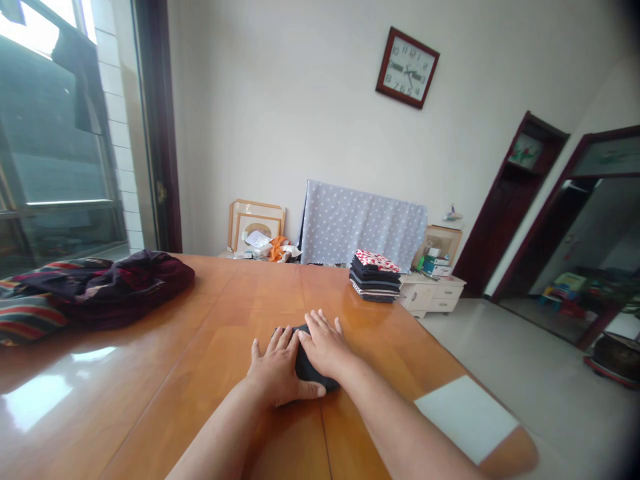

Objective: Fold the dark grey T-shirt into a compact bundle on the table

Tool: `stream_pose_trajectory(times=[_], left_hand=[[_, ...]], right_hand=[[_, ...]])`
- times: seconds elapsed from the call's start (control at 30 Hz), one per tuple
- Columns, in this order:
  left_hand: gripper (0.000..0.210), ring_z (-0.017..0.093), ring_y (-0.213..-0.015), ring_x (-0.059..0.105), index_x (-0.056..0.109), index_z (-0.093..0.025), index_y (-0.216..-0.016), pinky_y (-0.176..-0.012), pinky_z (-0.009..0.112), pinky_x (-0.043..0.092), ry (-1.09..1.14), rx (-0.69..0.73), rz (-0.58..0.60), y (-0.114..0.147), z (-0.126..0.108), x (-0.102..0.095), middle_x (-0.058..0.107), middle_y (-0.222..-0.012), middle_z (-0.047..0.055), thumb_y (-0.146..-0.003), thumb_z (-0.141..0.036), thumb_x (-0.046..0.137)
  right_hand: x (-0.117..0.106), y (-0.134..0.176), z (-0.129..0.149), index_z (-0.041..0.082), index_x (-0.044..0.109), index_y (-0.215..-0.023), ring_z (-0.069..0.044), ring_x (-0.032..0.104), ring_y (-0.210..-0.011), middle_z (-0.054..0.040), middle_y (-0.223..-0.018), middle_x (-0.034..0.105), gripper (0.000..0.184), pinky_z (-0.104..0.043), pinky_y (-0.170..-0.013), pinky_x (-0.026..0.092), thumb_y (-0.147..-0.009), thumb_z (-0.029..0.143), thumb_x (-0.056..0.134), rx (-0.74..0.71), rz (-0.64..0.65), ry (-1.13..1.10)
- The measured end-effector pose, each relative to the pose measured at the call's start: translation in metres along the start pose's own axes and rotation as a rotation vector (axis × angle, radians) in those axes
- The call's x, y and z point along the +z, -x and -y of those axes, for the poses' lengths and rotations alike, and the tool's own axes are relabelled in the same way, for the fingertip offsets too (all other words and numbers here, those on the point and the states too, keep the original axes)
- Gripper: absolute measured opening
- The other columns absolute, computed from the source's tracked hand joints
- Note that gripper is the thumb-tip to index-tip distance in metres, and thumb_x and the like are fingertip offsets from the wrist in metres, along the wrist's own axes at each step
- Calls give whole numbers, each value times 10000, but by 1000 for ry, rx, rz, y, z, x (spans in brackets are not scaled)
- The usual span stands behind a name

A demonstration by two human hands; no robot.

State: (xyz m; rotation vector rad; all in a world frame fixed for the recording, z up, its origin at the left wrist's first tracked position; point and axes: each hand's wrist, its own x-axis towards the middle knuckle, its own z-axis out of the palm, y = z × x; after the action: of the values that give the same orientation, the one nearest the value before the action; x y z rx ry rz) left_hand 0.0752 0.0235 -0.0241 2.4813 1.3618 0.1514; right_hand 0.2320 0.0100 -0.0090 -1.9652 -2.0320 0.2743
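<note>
A small folded black cloth [306,368], perhaps a garment, lies flat on the wooden table [240,307] in front of me. My left hand [279,368] rests palm down on its left part, fingers spread and thumb stretched across the near edge. My right hand [324,343] presses flat on its upper right part, fingers extended. Much of the cloth is hidden under both hands. Farther off, near the table's far right corner, stands a neat stack of folded clothes [375,277], mostly dark, with a red and white patterned piece on top.
A loose heap of dark and striped clothes [125,287] lies at the table's left. A pale sheet [467,417] sits by the right edge. Beyond the table are a dotted cloth [363,223], picture frames [257,223] and a white cabinet [434,295].
</note>
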Motion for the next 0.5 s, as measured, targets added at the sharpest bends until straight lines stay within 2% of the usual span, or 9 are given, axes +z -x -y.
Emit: stream_pose_trajectory(times=[0.1,0.3,0.4,0.5], left_hand=[[1298,403,-1534,-66,178,-198,-1619,-1135,757,-51,-7,-13,17,2,-2,-1,29,-1677,103,-579,-883,547],[1345,390,-1541,-22,183,-163,-1614,-1141,739,-63,12,-25,53,13,2,-13,28,-1668,148,-553,-897,564],[1168,370,-1544,74,277,-177,-1590,-1159,722,27,99,-19,71,18,12,-23,127,-1664,151,-675,-870,492],[766,351,-1482,317,537,-257,-1440,-1161,630,229,174,-24,-17,17,24,-30,396,-1588,121,-838,-722,442]], right_hand=[[10,-3,2,179,274,-1584,-232,80,-1551,-76,-1663,181,656,-562,-1226,36,-1028,516,182,17,50,-24],[22,-3,-3,218,255,-1591,-217,66,-1551,-23,-1665,178,649,-562,-1226,-9,-1024,519,163,64,31,29],[23,-4,-4,225,267,-1587,-220,62,-1552,-15,-1666,175,648,-583,-1220,5,-1021,524,168,69,38,42],[24,-3,-5,226,264,-1588,-223,64,-1552,-18,-1665,181,651,-580,-1221,15,-1021,532,172,56,37,46]])
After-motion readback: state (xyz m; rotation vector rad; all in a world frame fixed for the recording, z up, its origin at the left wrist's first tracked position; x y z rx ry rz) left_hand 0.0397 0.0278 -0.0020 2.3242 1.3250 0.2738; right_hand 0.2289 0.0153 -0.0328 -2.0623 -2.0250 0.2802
